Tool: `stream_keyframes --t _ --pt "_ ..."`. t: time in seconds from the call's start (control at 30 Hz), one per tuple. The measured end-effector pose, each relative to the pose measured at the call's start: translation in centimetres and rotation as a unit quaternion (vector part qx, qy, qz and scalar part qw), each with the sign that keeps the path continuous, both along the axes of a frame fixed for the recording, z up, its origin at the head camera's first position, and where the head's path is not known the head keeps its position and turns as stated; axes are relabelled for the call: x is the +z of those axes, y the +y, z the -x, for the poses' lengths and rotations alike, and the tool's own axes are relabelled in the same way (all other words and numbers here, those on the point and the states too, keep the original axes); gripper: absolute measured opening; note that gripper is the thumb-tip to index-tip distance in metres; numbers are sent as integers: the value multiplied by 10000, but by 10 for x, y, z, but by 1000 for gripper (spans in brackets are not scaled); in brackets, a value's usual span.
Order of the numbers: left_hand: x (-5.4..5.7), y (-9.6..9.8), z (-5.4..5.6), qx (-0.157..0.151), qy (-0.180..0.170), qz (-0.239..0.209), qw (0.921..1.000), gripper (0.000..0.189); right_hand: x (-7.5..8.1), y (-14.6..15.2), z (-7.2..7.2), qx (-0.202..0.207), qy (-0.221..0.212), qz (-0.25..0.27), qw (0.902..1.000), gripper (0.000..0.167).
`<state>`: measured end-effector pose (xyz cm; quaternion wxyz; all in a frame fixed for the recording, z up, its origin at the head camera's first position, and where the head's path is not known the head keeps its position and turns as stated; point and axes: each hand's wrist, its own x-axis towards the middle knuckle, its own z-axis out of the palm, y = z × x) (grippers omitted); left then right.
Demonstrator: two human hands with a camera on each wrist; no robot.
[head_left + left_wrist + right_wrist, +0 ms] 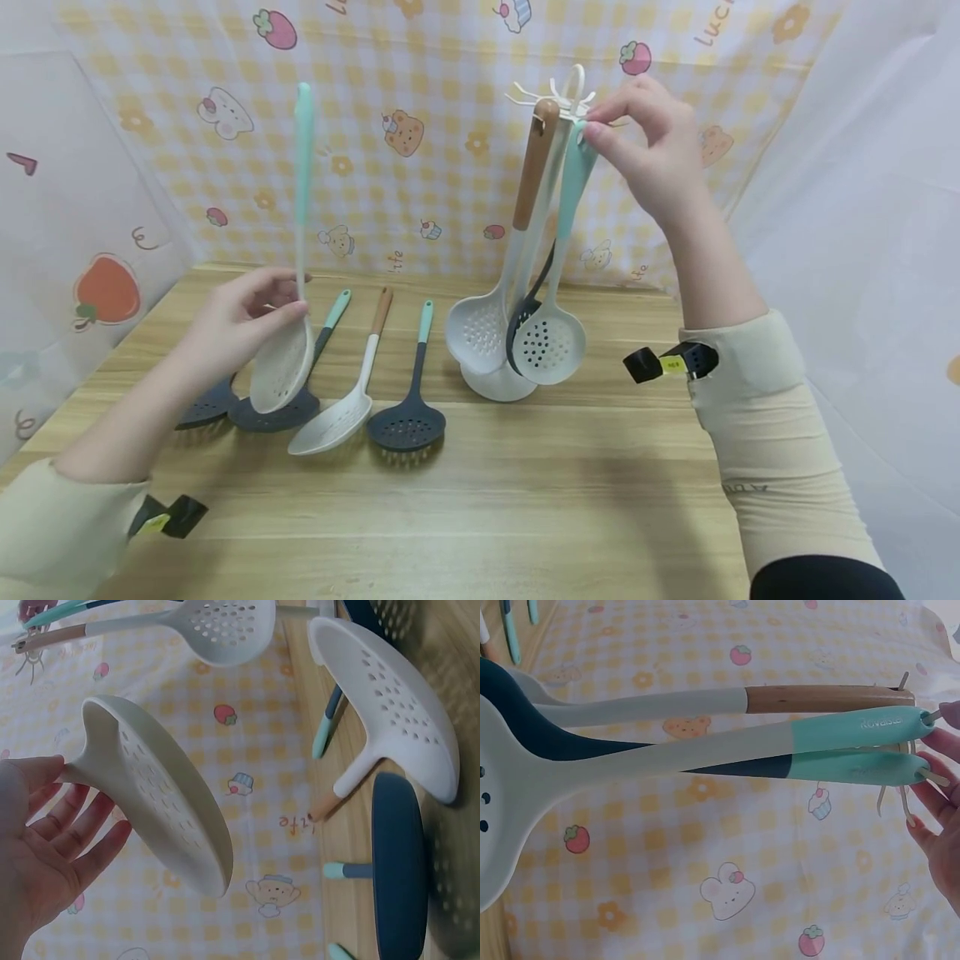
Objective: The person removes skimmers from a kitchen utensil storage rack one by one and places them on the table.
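My left hand (251, 321) pinches the neck of a white skimmer (161, 802), raised above the table with its mint handle (303, 154) pointing up. At the right, a white utensil rack (498, 385) carries several skimmers. My right hand (660, 150) is at the top of that rack, thumb and fingertips around the end of a mint handle (862, 729) that belongs to another white skimmer (551, 342). A hook tip pokes through the hole in this handle. Behind it hang a dark skimmer with a mint handle (855, 767) and a white one with a brown handle (536, 167).
On the wooden table (465, 525), left of the rack, lie a dark skimmer (407, 427), a white skimmer with a brown handle (333, 425) and further dark utensils (277, 412), partly hidden by my left hand and its skimmer. A checked cloth (450, 192) hangs behind.
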<state>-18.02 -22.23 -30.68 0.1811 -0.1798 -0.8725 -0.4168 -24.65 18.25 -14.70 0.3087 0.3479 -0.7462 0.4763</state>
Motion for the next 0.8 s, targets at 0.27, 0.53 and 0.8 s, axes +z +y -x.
stream_keyframes --t 0.27,0.53,0.8 --pt "4 -26 -14 376 8 9 9993 30 1 6 14 84 -137 -8 9999 6" --pt "3 -51 -26 857 159 108 9961 30 2 7 13 244 -223 30 9994 6" --pt "-1 -77 -36 1054 209 52 9942 32 2 5 9 211 -279 70 9994 9"
